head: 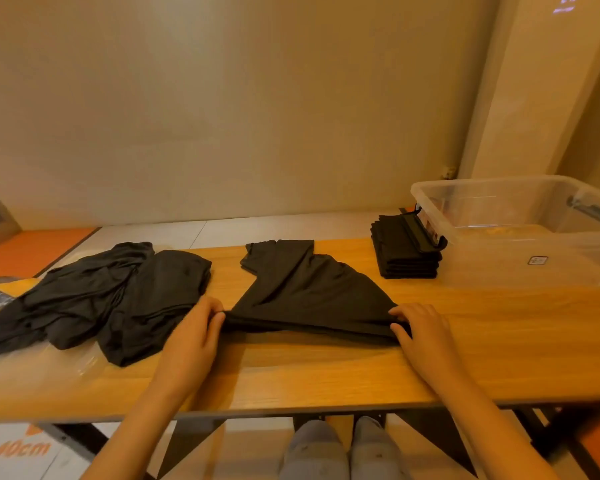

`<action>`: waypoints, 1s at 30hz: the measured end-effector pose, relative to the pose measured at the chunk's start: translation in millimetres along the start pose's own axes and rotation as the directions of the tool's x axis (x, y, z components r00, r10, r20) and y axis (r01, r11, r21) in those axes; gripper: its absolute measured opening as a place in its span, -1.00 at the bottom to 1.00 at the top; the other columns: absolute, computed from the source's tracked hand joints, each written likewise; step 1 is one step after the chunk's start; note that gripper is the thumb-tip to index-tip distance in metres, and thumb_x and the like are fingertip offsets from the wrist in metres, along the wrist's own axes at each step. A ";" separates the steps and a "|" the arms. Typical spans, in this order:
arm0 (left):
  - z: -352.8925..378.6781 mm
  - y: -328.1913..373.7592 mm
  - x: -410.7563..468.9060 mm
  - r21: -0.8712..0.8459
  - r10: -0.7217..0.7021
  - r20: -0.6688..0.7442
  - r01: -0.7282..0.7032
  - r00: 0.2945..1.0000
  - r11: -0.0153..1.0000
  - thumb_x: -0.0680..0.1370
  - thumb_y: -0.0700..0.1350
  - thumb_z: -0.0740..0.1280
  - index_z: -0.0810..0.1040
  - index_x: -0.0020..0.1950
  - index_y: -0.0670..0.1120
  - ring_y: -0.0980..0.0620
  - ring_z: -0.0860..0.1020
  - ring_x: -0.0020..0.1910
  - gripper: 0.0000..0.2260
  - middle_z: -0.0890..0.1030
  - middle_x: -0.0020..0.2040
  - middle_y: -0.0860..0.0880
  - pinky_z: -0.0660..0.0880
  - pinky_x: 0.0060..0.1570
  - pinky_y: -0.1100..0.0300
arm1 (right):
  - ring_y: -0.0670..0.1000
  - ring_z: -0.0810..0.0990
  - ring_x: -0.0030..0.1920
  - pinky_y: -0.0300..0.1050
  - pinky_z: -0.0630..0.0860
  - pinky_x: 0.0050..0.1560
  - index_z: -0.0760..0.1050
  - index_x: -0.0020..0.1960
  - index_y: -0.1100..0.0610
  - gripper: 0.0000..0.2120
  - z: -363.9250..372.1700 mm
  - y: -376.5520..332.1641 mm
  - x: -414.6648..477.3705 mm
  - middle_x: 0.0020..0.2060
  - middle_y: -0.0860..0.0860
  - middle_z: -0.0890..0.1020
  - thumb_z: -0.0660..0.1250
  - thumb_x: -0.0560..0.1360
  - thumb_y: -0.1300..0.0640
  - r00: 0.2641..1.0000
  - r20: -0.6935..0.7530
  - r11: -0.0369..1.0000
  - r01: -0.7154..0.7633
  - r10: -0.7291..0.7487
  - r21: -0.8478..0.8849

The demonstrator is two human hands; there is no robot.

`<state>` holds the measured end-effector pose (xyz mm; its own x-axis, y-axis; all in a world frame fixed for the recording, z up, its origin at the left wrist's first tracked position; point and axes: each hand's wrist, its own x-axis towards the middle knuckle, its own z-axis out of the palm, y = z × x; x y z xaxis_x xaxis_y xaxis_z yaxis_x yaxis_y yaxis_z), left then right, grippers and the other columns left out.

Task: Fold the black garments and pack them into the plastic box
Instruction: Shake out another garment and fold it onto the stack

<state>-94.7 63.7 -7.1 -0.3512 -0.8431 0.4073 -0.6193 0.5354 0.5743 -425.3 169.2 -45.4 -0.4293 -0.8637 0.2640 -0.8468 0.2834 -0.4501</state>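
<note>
Pinching near corners of one black fabric garment (302, 292) mid wooden tabletop (499, 341) with left grip (194, 336) and right grip (423, 336). Left: one loose black heap (111, 299); right: one folded black stack (406, 251) beside one clear plastic box (520, 261).

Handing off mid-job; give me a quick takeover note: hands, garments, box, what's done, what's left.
Left hand pinches the near left corner of the middle garment, right hand the near right corner.
Unfolded pile lies on the table, left; folded stack sits right, beside the plastic box, not in it.
Done: one stack folded. Left: fold this garment and the pile, then pack everything; no garments visible in the box.
</note>
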 end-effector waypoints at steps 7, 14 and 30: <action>-27.1 0.0 11.2 0.191 -0.044 0.152 0.014 0.987 0.981 0.52 0.07 0.33 0.32 -0.04 -0.05 0.02 0.45 -0.40 -0.74 0.48 -0.34 -0.02 0.33 -0.40 0.18 | -0.12 0.42 0.18 -0.26 0.32 0.11 0.50 0.11 -0.08 -0.83 -12.2 12.5 -20.6 0.03 -0.18 0.48 0.34 0.53 0.00 0.990 0.073 0.993 0.118 -0.118 0.002; -72.2 17.4 37.9 0.265 0.114 0.247 -0.181 0.962 0.947 0.53 -0.10 0.39 0.49 -0.09 -0.01 0.07 0.53 -0.25 -0.91 0.57 -0.20 0.04 0.46 -0.27 0.17 | 0.01 0.57 -0.14 -0.02 0.58 -0.14 0.42 0.15 0.06 -0.85 -70.7 -21.2 12.3 -0.10 0.02 0.56 0.11 0.65 0.12 0.994 -0.110 0.957 0.029 0.003 0.288; -222.0 132.6 180.7 0.047 0.198 -0.182 -0.192 0.963 0.980 0.50 -0.24 0.41 0.57 -0.11 -0.12 -0.06 0.55 -0.12 -0.95 0.58 -0.16 -0.08 0.46 -0.23 0.22 | 0.06 0.49 -0.20 -0.12 0.40 -0.27 0.43 -0.17 0.13 -0.83 -261.8 -113.9 121.9 -0.28 0.04 0.49 0.38 0.52 0.11 0.950 -0.229 0.840 0.298 -0.213 0.453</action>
<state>-84.3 -6.5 300.3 -0.3331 -0.6970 0.6350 -0.5726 0.6846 0.4511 -463.3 140.8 261.4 -0.2992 -0.7854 0.5420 -0.6969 -0.2082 -0.6863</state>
